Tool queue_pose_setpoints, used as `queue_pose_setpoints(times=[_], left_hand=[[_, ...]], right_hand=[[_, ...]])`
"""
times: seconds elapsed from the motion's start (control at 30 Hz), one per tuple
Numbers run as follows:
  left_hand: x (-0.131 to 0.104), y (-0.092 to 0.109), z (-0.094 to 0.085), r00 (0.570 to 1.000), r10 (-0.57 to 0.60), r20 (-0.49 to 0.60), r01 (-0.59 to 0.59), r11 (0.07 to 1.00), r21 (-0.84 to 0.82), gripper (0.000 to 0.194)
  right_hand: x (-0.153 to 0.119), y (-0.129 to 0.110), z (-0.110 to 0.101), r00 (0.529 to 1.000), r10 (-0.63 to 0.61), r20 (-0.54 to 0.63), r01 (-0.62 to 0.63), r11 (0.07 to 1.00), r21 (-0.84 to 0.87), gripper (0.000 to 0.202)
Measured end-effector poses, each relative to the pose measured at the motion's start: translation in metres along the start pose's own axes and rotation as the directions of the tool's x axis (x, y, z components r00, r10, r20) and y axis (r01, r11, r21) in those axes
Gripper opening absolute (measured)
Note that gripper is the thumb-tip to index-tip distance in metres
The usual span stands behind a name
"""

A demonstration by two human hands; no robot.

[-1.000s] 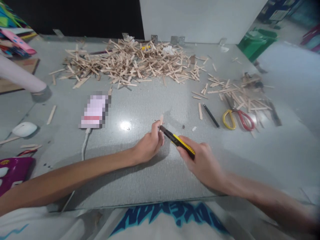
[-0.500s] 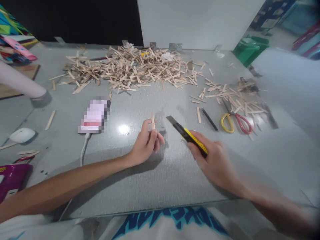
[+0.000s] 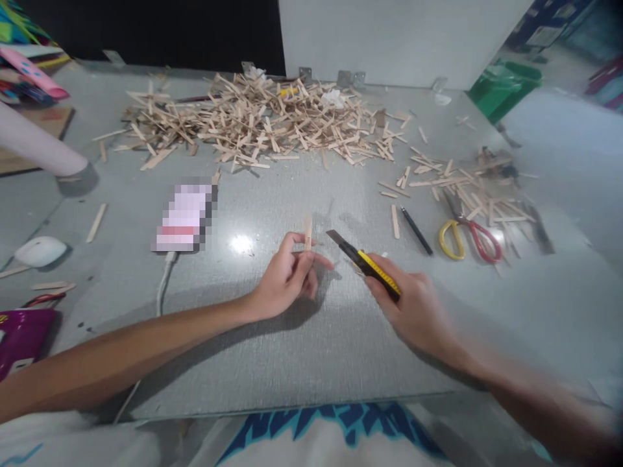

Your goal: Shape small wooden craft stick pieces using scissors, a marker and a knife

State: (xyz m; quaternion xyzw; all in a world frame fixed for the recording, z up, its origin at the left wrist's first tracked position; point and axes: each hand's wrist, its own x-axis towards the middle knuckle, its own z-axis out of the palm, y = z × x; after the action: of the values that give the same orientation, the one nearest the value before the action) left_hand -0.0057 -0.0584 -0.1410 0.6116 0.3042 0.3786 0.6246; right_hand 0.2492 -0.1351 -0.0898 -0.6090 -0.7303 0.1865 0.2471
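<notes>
Between the thumb and fingers of my left hand [image 3: 287, 275] is a small flat wooden stick [image 3: 308, 235], held upright with its top end blurred. My right hand [image 3: 421, 311] is wrapped round a black and yellow utility knife [image 3: 372, 269]. Its blade is out and points up and left, just right of the wooden stick and apart from it. Both hands are over the middle of the grey table [image 3: 272, 370].
A large heap of wooden sticks [image 3: 272, 126] lies along the back. Scissors [image 3: 470, 237] with yellow and red handles, a black pen [image 3: 416, 231] and more sticks lie right. Left are a phone [image 3: 185, 214] on a white cable, a white mouse [image 3: 41, 251] and a purple object [image 3: 29, 337].
My left hand has shifted slightly right with the stick, and one finger now stretches out toward the knife. The knife stays almost where it was. The view has tilted slightly.
</notes>
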Motion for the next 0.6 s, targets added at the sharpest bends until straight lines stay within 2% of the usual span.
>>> queue_pose_setpoints(times=[0.13,0.23,0.3,0.4,0.47,0.53,0.6], left_hand=[[-0.001,0.000,-0.001,1.000,0.028,-0.007,-0.028,0.999,0.042,0.023],[-0.002,0.002,-0.001,0.995,0.096,-0.020,-0.088,0.969,0.232,0.021],[-0.002,0.004,-0.002,0.976,0.216,0.000,-0.192,0.869,0.457,0.022],[-0.002,0.009,-0.004,0.923,0.365,0.124,-0.331,0.583,0.742,0.022],[-0.002,0.014,-0.008,0.892,0.394,0.223,-0.387,0.410,0.826,0.023],[-0.002,0.022,-0.013,0.861,0.421,0.284,-0.434,0.321,0.842,0.026],[0.001,0.032,-0.020,0.846,0.459,0.272,-0.449,0.336,0.828,0.026]], right_hand=[[0.001,0.001,0.000,1.000,-0.011,0.013,0.011,1.000,0.011,0.043],[0.002,0.001,-0.001,0.999,-0.005,0.035,0.006,1.000,-0.028,0.042],[0.004,0.002,-0.001,0.999,-0.011,0.043,0.015,0.996,-0.091,0.045],[0.009,0.009,-0.002,0.998,-0.010,0.056,0.024,0.969,-0.246,0.050],[0.013,0.014,-0.005,0.999,-0.026,0.042,0.040,0.934,-0.356,0.050],[0.017,0.019,-0.010,0.995,-0.094,-0.013,0.079,0.895,-0.439,0.047],[0.020,0.024,-0.018,0.981,-0.183,-0.072,0.128,0.873,-0.471,0.047]])
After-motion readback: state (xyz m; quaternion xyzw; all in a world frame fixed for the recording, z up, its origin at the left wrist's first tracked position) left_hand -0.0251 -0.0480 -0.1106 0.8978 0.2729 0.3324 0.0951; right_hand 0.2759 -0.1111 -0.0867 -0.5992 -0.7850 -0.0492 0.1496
